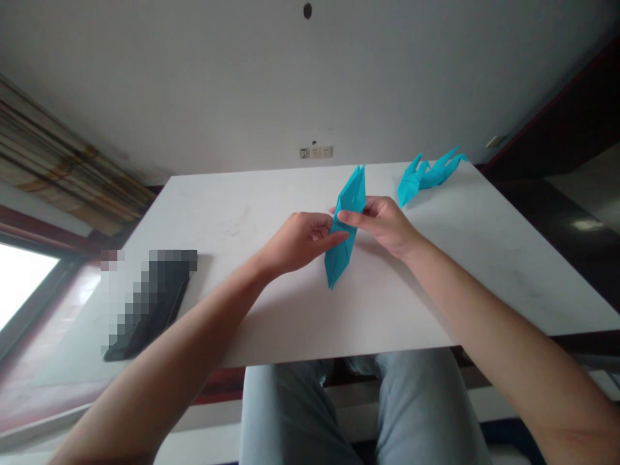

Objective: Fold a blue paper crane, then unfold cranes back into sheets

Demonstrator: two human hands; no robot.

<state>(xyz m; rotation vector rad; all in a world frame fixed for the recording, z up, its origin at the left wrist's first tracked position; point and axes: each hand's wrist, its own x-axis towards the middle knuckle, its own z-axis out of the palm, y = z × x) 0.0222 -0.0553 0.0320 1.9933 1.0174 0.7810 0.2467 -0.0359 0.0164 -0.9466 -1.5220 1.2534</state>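
Observation:
Between both hands, above the middle of the table, is a long blue piece of folded paper (pixel 347 200) with pointed ends, held tilted nearly upright. My left hand (pixel 310 237) pinches its lower half from the left, thumb across the front and the other fingers curled. From the right, my right hand (pixel 382 219) grips the paper near its middle, thumb on the front and fingers partly hidden behind. Farther back on the right, finished-looking blue origami figures (pixel 426 175) with pointed tips rest on the table, apart from my hands.
The white table (pixel 271 323) reaches back to a grey wall with sockets (pixel 316 152). A dark flat object, partly pixelated (pixel 155 310), lies at the left edge, near a window and a striped curtain (pixel 62 155). My legs (pixel 290 407) are under the front edge.

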